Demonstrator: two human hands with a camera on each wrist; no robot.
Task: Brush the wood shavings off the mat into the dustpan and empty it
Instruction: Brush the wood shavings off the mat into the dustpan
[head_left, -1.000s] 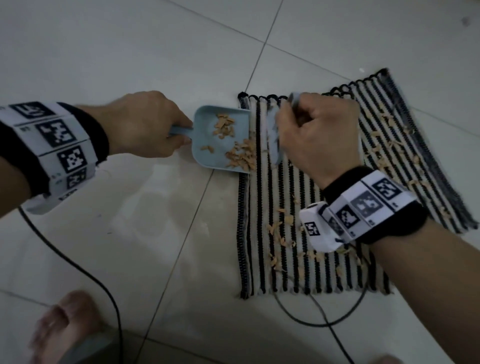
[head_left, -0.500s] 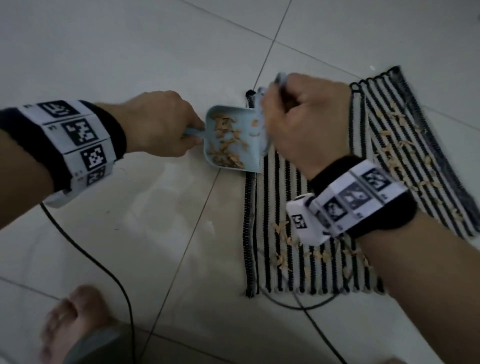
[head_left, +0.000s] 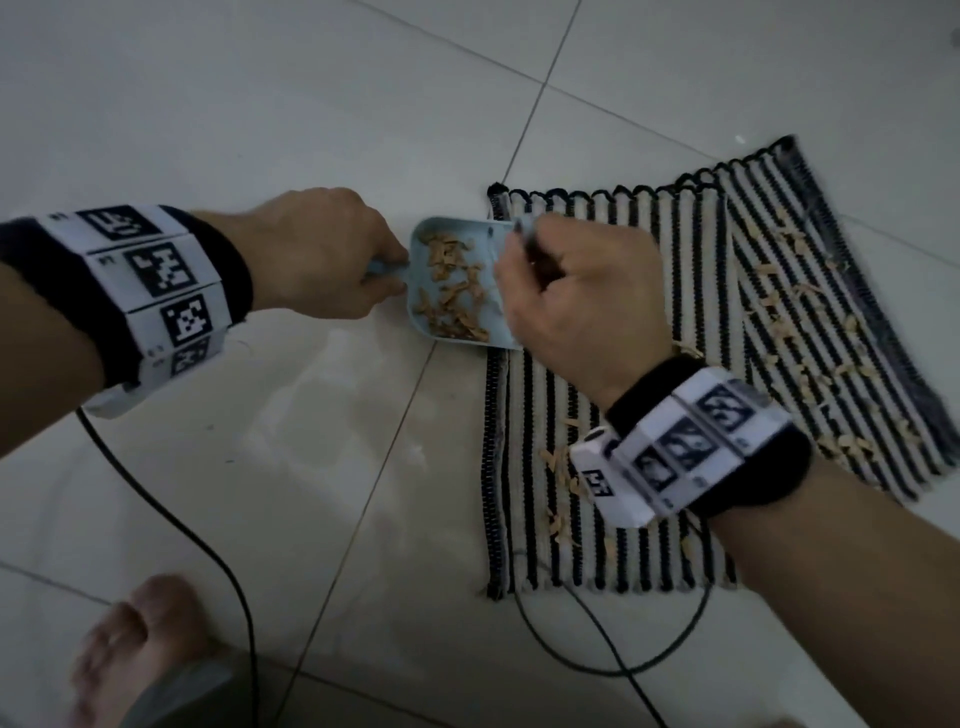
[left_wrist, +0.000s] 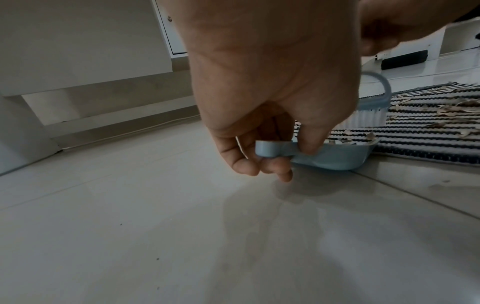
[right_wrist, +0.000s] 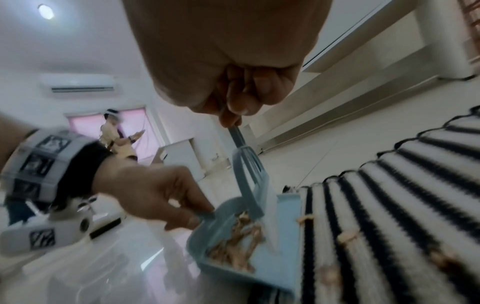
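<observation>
A black-and-white striped mat (head_left: 675, 322) lies on the tiled floor with wood shavings (head_left: 810, 332) scattered over its right and near parts. A light-blue dustpan (head_left: 491, 332) sits at the mat's left edge and holds a pile of shavings (head_left: 452, 296). My left hand (head_left: 387, 273) pinches the pan's short handle (left_wrist: 270, 150). My right hand (head_left: 530, 254) grips the thin handle of a light-blue brush (right_wrist: 249, 185). The brush's white bristles (right_wrist: 270, 222) stand inside the dustpan (right_wrist: 283, 257), against the shavings. In the head view my right hand hides the brush head.
A black cable (head_left: 208, 545) runs over the floor on the left. A second cable (head_left: 623, 667) loops at the mat's near edge. A bare foot (head_left: 135, 649) is at the bottom left. White furniture (left_wrist: 78, 41) stands beyond the pan.
My right hand has swept the brush left, off the mat's edge and into the pan. The shavings have moved from the pan's lip towards its back. The left hand kept its hold.
</observation>
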